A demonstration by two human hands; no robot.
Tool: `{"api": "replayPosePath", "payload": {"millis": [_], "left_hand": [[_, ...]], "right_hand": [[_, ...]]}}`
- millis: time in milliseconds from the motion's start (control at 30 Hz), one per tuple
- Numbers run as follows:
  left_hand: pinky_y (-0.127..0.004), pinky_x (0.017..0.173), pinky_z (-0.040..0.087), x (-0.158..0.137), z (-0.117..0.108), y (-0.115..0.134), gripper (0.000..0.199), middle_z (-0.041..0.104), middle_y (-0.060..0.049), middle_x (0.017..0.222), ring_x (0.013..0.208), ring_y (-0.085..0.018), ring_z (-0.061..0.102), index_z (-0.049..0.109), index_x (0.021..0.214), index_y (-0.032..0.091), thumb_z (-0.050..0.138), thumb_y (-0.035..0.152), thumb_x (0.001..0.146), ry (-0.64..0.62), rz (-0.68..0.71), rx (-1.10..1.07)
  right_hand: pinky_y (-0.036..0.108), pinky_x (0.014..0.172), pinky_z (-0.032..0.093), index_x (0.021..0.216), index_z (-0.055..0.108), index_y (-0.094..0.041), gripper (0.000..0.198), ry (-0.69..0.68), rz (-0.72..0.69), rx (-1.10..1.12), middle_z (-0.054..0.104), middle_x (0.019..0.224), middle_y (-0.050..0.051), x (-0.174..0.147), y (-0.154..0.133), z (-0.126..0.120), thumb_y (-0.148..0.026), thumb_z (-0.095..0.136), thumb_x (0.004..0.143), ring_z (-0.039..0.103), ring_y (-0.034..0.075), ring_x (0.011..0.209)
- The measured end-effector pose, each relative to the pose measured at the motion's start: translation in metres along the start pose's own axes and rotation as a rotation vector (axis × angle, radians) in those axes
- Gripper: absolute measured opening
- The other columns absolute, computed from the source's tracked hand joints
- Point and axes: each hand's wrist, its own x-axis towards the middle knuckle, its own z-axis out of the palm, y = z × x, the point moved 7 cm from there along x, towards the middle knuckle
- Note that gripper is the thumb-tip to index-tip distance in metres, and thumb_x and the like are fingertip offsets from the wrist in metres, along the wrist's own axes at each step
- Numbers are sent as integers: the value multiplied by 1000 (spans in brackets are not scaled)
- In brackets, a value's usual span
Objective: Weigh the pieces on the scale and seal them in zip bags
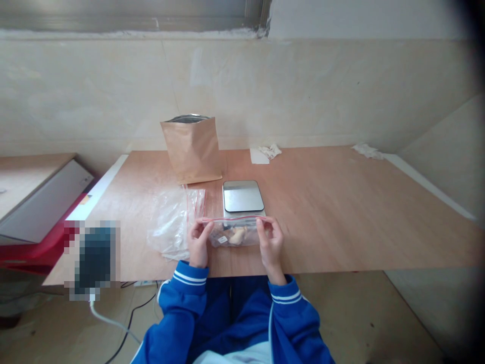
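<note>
A clear zip bag [250, 236] with a red zip strip is stretched between my two hands near the table's front edge. Inside it lie brown and tan pieces and a small white packet; I cannot make out their kind. My left hand [198, 241] pinches the top left corner of the bag. At the top right corner, my right hand [271, 239] is closed on it with thumb and fingers. Just behind the bag stands a small scale [243, 196] with a bare metal plate; the bag hides part of its front.
Several flat clear zip bags [168, 222] lie left of my left hand. A brown paper pouch [194, 151] stands upright, its top open, at the back. Crumpled tissue [270, 150] lies along the wall. A pixelated patch with a white cable [109, 319] is at the left edge.
</note>
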Motion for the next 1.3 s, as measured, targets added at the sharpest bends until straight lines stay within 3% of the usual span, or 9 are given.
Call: {"api": "replayPosePath", "payload": {"millis": [167, 433, 600, 800, 1033, 1133, 1300], "left_hand": [[-25, 74, 47, -1, 5, 1, 24, 65, 0, 81, 78, -13, 60, 65, 84, 18, 71, 39, 75, -48, -14, -13], [-27, 73, 49, -1, 2, 3, 28, 67, -1, 78, 74, -14, 61, 66, 79, 17, 74, 43, 71, 8, 5, 35], [-29, 75, 49, 0, 3, 7, 30, 68, -2, 76, 75, -16, 62, 67, 76, 17, 75, 45, 69, 5, 27, 86], [-28, 75, 49, 0, 5, 10, 30, 65, -2, 75, 76, -15, 60, 66, 75, 17, 72, 46, 72, -27, 61, 126], [-27, 79, 48, -1, 13, 0, 31, 67, -3, 91, 86, -16, 61, 67, 92, 18, 69, 44, 77, -141, -34, 35], [-26, 73, 47, -1, 17, -3, 26, 65, -1, 79, 76, -14, 59, 66, 83, 17, 69, 42, 78, -200, -76, 52], [-24, 67, 45, -1, 13, 1, 26, 60, 2, 67, 67, -12, 55, 63, 72, 16, 71, 40, 76, -152, -58, 58]], "right_hand": [[32, 76, 49, 88, 61, -19, 22, -19, 48, 56, 64, 85, 3, 0, 1, 1, -41, 59, 86, 61, 18, 80], [35, 80, 48, 106, 63, -19, 34, -124, 86, 60, 66, 103, 7, 0, 9, 7, -46, 58, 86, 60, 20, 87], [35, 82, 47, 88, 67, -19, 26, -153, 20, 13, 66, 94, 5, 1, 2, 9, -43, 57, 88, 61, 21, 91], [33, 78, 48, 86, 68, -19, 25, -138, 0, -3, 62, 88, 4, 1, -1, 9, -41, 58, 88, 60, 19, 87], [32, 74, 48, 84, 67, -19, 25, -116, -4, -24, 61, 84, 3, 0, -2, 7, -42, 58, 87, 58, 18, 82], [31, 72, 47, 82, 67, -19, 25, -120, -4, -16, 60, 84, 3, 0, -3, 7, -42, 59, 87, 58, 18, 81], [30, 71, 46, 81, 66, -18, 23, -125, -19, -5, 59, 83, 2, -1, -4, 7, -39, 60, 87, 57, 18, 80]]}}
